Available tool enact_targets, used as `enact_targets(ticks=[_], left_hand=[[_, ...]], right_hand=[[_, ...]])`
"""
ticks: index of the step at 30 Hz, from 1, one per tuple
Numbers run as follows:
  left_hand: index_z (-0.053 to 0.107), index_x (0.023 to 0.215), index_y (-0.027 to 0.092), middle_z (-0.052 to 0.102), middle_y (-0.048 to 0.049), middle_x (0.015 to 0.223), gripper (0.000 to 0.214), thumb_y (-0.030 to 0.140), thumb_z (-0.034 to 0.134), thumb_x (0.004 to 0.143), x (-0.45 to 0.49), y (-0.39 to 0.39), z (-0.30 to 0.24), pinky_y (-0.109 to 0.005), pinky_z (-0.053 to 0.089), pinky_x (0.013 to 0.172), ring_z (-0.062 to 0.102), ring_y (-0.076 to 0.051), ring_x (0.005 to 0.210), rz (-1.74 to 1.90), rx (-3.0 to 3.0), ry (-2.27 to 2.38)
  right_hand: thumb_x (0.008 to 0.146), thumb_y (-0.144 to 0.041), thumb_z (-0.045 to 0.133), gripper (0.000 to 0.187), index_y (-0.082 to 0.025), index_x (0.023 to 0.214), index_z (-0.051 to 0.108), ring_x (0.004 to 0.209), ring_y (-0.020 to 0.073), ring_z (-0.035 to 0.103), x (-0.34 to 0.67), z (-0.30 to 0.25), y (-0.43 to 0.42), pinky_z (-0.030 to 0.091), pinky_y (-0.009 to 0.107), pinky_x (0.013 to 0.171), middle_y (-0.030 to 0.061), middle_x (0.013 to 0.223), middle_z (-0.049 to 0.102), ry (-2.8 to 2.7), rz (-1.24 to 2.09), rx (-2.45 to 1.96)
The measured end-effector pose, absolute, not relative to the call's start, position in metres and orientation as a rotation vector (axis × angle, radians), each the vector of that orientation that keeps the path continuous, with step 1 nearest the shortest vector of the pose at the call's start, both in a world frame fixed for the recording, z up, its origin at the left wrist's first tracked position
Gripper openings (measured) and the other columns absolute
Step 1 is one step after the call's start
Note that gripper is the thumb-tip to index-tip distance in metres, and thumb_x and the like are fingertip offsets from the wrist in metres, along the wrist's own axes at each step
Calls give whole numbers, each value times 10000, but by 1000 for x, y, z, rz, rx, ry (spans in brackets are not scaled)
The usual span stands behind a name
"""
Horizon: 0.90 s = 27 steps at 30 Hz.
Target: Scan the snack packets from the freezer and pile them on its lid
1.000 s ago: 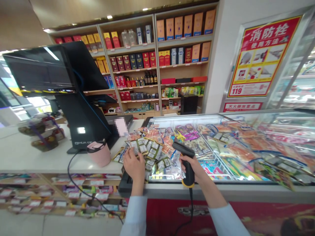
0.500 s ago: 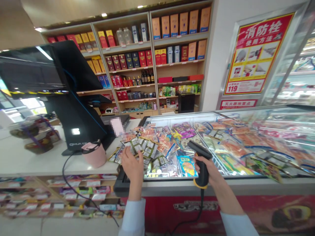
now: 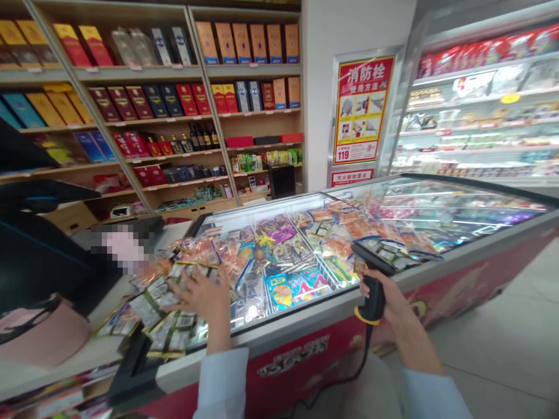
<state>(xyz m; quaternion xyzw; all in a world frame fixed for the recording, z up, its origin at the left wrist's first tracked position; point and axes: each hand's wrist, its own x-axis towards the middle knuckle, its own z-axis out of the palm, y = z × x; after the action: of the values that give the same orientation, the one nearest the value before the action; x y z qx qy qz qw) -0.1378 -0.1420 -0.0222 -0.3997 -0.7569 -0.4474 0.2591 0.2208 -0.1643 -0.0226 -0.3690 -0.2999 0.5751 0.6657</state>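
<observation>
With fingers spread, my left hand [image 3: 201, 297] rests over a heap of packaged snack bags [image 3: 152, 302] at the left end of the freezer. The bags are clear-fronted with dark green and gold bands; some lie partly under my palm. My right hand [image 3: 382, 291] is wrapped round the handle of a black barcode scanner [image 3: 371, 299] with yellow trim, its head pointing up and left. A cord hangs from the scanner's base. Behind the scanner, more snack bags [image 3: 386, 251] lie on the freezer's glass top. Inside the glass I see a blue packet [image 3: 279, 291].
The chest freezer [image 3: 271, 343] runs from front left to back right. On the left counter stand a pink container [image 3: 43, 334] and a black checkout machine [image 3: 39, 250]. Shelves of boxed goods [image 3: 152, 73] line the back wall; a lit display fridge [image 3: 480, 128] stands at right.
The view has turned to the right, so the counter and machine slide left. My left hand's fingers have spread wider over the bags. The scanner stays in my right hand.
</observation>
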Motion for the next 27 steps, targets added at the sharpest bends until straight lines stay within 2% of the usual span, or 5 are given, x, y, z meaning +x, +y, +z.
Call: enact_targets(ticks=[5, 11, 14, 20, 27], left_hand=[[471, 1351, 234, 291, -163, 1534, 599, 316, 590, 770, -161, -161, -36, -795, 41, 1006, 115, -460, 1415, -1187, -1034, -1990], [499, 1327, 175, 351, -204, 1489, 547, 390, 544, 826, -130, -135, -24, -742, 115, 1050, 178, -429, 1409, -1164, -1203, -1920], [512, 1314, 146, 393, -200, 1465, 540, 426, 512, 853, -94, -103, -12, -672, 144, 1098, 210, -391, 1412, -1159, -1450, -1827], [557, 1272, 171, 474, -131, 1429, 448, 341, 512, 860, -36, -68, -9, -549, 166, 1161, 304, -318, 1399, -1082, -1962, -1534], [565, 1249, 150, 544, -127, 1359, 410, 316, 471, 886, -29, -68, -20, -514, 190, 1167, 368, -291, 1365, -1113, -2018, -1471]], right_hand=[[559, -259, 777, 226, -168, 685, 612, 398, 65, 417, 252, -31, -166, 343, 210, 345, -11, 610, 562, -622, 1226, -855], [569, -254, 780, 228, -158, 711, 629, 404, 66, 426, 278, -42, -161, 353, 204, 356, -8, 605, 565, -582, 1213, -838], [560, -246, 783, 222, -149, 694, 634, 400, 61, 420, 287, -44, -163, 347, 197, 351, -3, 603, 570, -550, 1184, -848], [560, -230, 782, 221, -152, 708, 637, 402, 64, 415, 297, -50, -168, 346, 194, 340, -2, 607, 569, -527, 1175, -850], [503, -206, 799, 266, -153, 692, 619, 396, 56, 412, 291, -51, -166, 343, 188, 338, -3, 597, 565, -476, 1192, -884]])
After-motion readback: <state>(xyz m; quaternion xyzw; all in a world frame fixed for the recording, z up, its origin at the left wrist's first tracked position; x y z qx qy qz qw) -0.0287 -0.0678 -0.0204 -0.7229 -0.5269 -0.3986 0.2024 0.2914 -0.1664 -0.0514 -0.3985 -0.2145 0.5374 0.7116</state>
